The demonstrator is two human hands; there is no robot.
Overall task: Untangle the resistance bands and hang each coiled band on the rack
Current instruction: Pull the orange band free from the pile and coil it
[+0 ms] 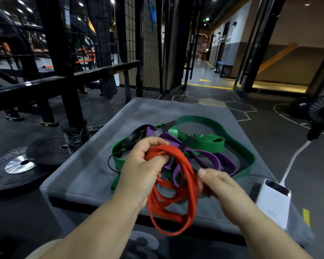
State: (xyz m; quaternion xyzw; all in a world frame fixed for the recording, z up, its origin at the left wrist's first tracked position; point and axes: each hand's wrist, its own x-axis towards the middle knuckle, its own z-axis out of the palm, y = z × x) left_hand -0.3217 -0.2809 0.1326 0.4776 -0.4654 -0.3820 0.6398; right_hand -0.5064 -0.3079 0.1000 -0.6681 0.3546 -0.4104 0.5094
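A red resistance band (178, 186), wound into several loops, hangs in front of me over the near edge of a grey padded box (79, 165). My left hand (140, 169) grips the top of the red coil. My right hand (219, 184) pinches the coil's right side between thumb and fingers. Behind them a tangle lies on the box: a wide green band (209, 141), a purple band (213, 157) and a thin black band (137, 135), all looped through one another. A black steel rack (64, 58) stands to the left.
A white power bank (273, 200) with a white cable lies on the box's right edge. Black weight plates (17, 169) lie on the floor to the left. A small black fan (320, 113) and a medicine ball stand at right. A wire mesh panel rises behind the box.
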